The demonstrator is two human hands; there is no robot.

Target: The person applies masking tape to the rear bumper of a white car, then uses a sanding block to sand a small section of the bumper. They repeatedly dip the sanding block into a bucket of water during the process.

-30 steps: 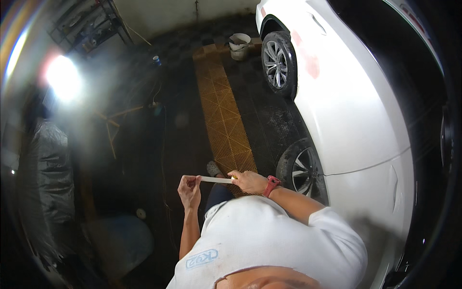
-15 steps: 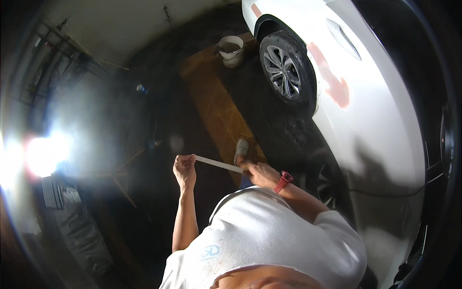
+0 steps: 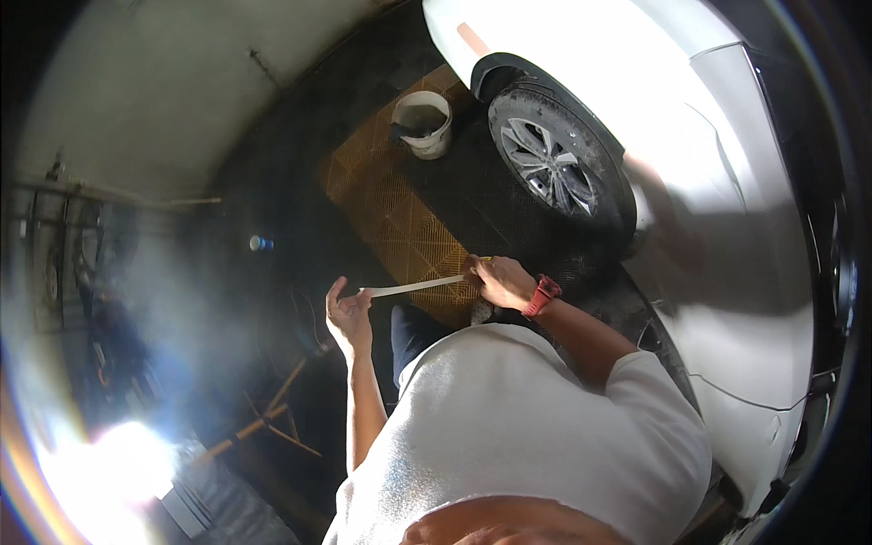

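Dark, tiled flooring (image 3: 300, 191) spreads beneath us, crossed by an orange-brown floor strip (image 3: 400, 218) whose fine ridges form triangles and diamonds. Behind it rises a smooth, pale wall (image 3: 163, 91), and down at lower left a lamp (image 3: 118, 472) blazes white near a jointed, wood-coloured stand (image 3: 265, 418). Over on the right, glossy white bodywork curves away — that's the car (image 3: 727, 309), with a flat peach patch (image 3: 472, 38) on its panel and a spoked metal wheel (image 3: 549, 165) set in a dusty black tyre (image 3: 595, 136).

Containers now: one round, whitish bucket (image 3: 436, 141) stands near that wheel, its rim grubby, something murky and grey inside; whether it is liquid, I can't tell. Farther left, a small blue-and-white cylinder (image 3: 262, 242) sits on the dark floor.

And to the centre — a pale strip (image 3: 416, 286), narrow, flat and ribbon-like, stretches nearly straight between the two hands, in front of the white shirt (image 3: 527, 409). The left hand (image 3: 348, 318) pinches one end at the fingertips, other fingers raised; the right hand (image 3: 501, 283), below a red watch (image 3: 543, 295), curls closed around the opposite end, a bit of yellow peeking out above its fingers
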